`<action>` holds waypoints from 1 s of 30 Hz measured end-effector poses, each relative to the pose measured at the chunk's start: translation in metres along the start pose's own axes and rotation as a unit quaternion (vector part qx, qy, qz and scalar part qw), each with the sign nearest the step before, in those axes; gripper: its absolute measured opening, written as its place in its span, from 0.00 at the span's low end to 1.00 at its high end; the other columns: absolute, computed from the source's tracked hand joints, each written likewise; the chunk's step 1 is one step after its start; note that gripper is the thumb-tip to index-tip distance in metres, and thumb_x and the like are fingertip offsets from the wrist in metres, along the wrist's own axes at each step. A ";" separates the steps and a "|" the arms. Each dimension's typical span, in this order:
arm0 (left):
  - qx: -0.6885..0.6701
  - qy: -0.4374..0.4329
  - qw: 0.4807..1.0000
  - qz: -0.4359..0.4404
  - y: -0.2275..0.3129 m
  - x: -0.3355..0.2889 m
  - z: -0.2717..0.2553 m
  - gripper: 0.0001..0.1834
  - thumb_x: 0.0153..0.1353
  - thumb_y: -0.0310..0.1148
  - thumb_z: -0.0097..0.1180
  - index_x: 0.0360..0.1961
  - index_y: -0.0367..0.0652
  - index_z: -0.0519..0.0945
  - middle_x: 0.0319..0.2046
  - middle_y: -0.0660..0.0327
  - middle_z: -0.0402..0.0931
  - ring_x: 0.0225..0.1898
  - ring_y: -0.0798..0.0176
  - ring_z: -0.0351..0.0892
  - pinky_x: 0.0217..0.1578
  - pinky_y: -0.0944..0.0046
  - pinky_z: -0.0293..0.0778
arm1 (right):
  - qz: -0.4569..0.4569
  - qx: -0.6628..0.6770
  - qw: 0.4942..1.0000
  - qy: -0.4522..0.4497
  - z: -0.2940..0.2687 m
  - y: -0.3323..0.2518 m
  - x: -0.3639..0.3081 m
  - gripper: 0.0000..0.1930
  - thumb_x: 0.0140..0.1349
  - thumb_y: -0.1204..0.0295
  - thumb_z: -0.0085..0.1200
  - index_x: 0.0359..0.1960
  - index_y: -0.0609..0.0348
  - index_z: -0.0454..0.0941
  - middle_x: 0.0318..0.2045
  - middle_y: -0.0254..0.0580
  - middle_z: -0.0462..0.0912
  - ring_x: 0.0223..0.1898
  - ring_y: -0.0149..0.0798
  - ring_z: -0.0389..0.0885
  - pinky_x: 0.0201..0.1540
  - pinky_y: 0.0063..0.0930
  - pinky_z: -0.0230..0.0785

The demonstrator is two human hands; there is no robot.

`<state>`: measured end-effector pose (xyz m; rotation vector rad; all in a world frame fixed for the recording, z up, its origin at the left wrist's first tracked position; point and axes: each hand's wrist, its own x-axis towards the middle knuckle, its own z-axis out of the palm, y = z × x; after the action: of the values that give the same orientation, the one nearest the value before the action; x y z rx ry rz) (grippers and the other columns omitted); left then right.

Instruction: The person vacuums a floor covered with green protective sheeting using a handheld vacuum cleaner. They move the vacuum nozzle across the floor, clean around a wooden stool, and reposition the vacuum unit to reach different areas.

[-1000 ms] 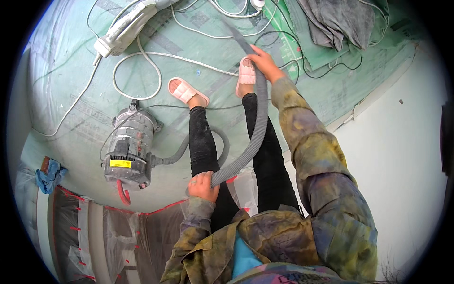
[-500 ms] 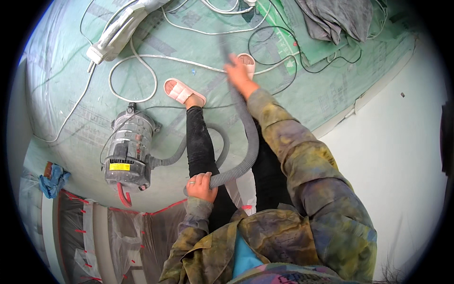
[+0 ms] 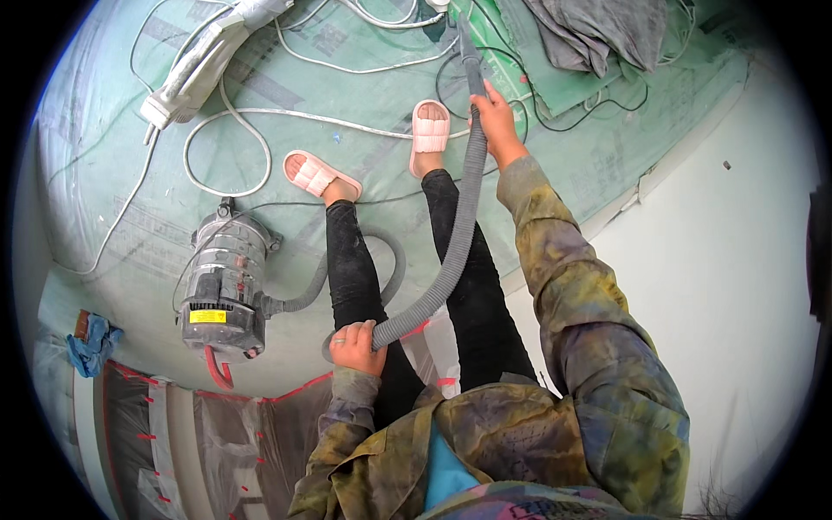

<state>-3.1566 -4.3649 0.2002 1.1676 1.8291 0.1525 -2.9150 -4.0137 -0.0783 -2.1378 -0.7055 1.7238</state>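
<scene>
A grey ribbed vacuum hose [image 3: 447,260] curves across my legs, with its dark rigid end [image 3: 469,54] pointing away over the far floor. My right hand [image 3: 495,120] is closed round the hose just behind that end. Lower down, near my lap, my left hand [image 3: 354,347] grips the same hose, fingers wrapped over it. From there the hose loops behind my leg and joins the canister vacuum cleaner [image 3: 227,286] on the left, a dusty, clear-and-grey drum with a yellow label and a red handle-like loop. The hose's tip lies by cables at the upper edge.
Green printed sheeting [image 3: 286,95] covers the floor, crossed by a white cable [image 3: 260,143] and black cords. A dusty white power tool [image 3: 195,65] lies far left. Grey cloth [image 3: 598,35] rests on green board at far right. Plastic-draped panels [image 3: 234,433] stand lower left.
My right hand has swung to the right, carrying the hose's front end with it. My left hand keeps its hold on the hose. The whole view has shifted slightly.
</scene>
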 end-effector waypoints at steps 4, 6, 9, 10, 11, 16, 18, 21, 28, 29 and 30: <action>-0.010 0.009 1.000 -0.016 0.002 0.001 0.001 0.23 0.41 0.31 0.67 0.43 0.44 0.80 0.38 0.58 0.79 0.40 0.49 0.79 0.42 0.50 0.71 | -0.004 0.004 1.000 -0.024 0.015 -0.001 0.016 0.33 0.60 0.72 0.58 0.68 0.58 0.65 0.32 0.37 0.77 0.25 0.32 0.75 0.24 0.29 0.72; -0.009 0.011 1.000 -0.019 0.002 0.001 0.003 0.24 0.40 0.31 0.66 0.43 0.44 0.79 0.38 0.57 0.79 0.39 0.49 0.79 0.42 0.50 0.71 | 0.001 -0.002 1.000 -0.020 0.018 0.005 0.008 0.34 0.62 0.72 0.57 0.71 0.57 0.61 0.33 0.38 0.79 0.26 0.30 0.76 0.25 0.25 0.72; 0.001 0.002 1.000 0.019 -0.001 -0.002 0.005 0.25 0.39 0.31 0.66 0.44 0.43 0.79 0.37 0.57 0.79 0.39 0.49 0.79 0.43 0.50 0.71 | -0.012 -0.024 0.999 -0.034 0.008 0.021 -0.021 0.33 0.62 0.71 0.57 0.70 0.55 0.62 0.33 0.36 0.79 0.28 0.29 0.76 0.26 0.25 0.72; 0.001 0.007 1.000 0.014 -0.003 -0.003 0.005 0.26 0.39 0.32 0.66 0.44 0.44 0.79 0.37 0.59 0.79 0.40 0.50 0.79 0.43 0.50 0.71 | 0.015 -0.041 0.998 -0.046 0.001 0.028 -0.035 0.33 0.62 0.71 0.57 0.70 0.55 0.64 0.32 0.36 0.79 0.29 0.29 0.76 0.26 0.25 0.72; 0.001 0.009 1.000 0.012 -0.005 -0.004 0.005 0.26 0.39 0.32 0.66 0.45 0.45 0.79 0.38 0.60 0.79 0.40 0.51 0.79 0.43 0.50 0.71 | 0.048 -0.055 0.994 -0.081 0.000 0.034 -0.045 0.32 0.61 0.71 0.57 0.69 0.54 0.65 0.32 0.35 0.79 0.30 0.29 0.77 0.26 0.25 0.72; 0.016 0.001 1.000 -0.017 -0.012 -0.007 0.005 0.26 0.38 0.33 0.66 0.44 0.47 0.80 0.38 0.62 0.78 0.42 0.52 0.78 0.44 0.50 0.71 | -0.085 -0.332 0.904 -0.256 0.016 0.060 -0.049 0.27 0.55 0.68 0.56 0.60 0.58 0.76 0.45 0.49 0.85 0.45 0.40 0.84 0.50 0.31 0.73; 0.011 -0.012 1.000 -0.003 -0.013 -0.006 0.008 0.26 0.38 0.33 0.66 0.44 0.47 0.80 0.38 0.62 0.78 0.42 0.52 0.78 0.45 0.50 0.71 | -0.039 -0.365 0.864 -0.344 0.018 0.064 -0.042 0.27 0.55 0.66 0.56 0.60 0.57 0.76 0.45 0.49 0.85 0.44 0.41 0.84 0.50 0.31 0.73; 0.016 -0.009 1.000 -0.021 -0.012 -0.005 0.011 0.26 0.38 0.33 0.66 0.45 0.47 0.80 0.38 0.62 0.78 0.42 0.53 0.78 0.45 0.50 0.71 | -0.058 -0.386 0.887 -0.247 -0.002 0.058 -0.039 0.27 0.56 0.67 0.56 0.60 0.56 0.76 0.42 0.52 0.85 0.40 0.41 0.84 0.46 0.31 0.74; 0.015 -0.017 1.000 -0.012 -0.018 -0.003 0.012 0.26 0.40 0.35 0.67 0.45 0.47 0.79 0.39 0.60 0.79 0.43 0.51 0.79 0.45 0.50 0.71 | -0.097 -0.371 0.909 -0.162 -0.029 0.068 -0.061 0.27 0.56 0.68 0.58 0.60 0.56 0.75 0.45 0.53 0.85 0.47 0.46 0.85 0.49 0.32 0.74; 0.016 -0.016 1.000 -0.012 -0.019 -0.003 0.012 0.25 0.40 0.35 0.67 0.45 0.47 0.79 0.39 0.60 0.79 0.43 0.51 0.79 0.45 0.50 0.71 | -0.105 -0.347 0.915 -0.179 -0.022 0.074 -0.063 0.27 0.57 0.67 0.58 0.61 0.55 0.75 0.43 0.54 0.85 0.45 0.47 0.85 0.48 0.34 0.74; 0.017 -0.011 1.000 -0.004 -0.020 -0.004 0.011 0.25 0.40 0.35 0.67 0.45 0.47 0.79 0.39 0.60 0.79 0.43 0.51 0.79 0.45 0.50 0.71 | -0.098 -0.381 0.905 -0.163 -0.015 0.080 -0.064 0.27 0.57 0.67 0.57 0.61 0.55 0.75 0.43 0.54 0.85 0.45 0.48 0.85 0.48 0.34 0.74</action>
<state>-3.1608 -4.3826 0.1852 1.1810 1.8225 0.1035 -2.8956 -4.1141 -0.0641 -2.0886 -1.8808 1.9054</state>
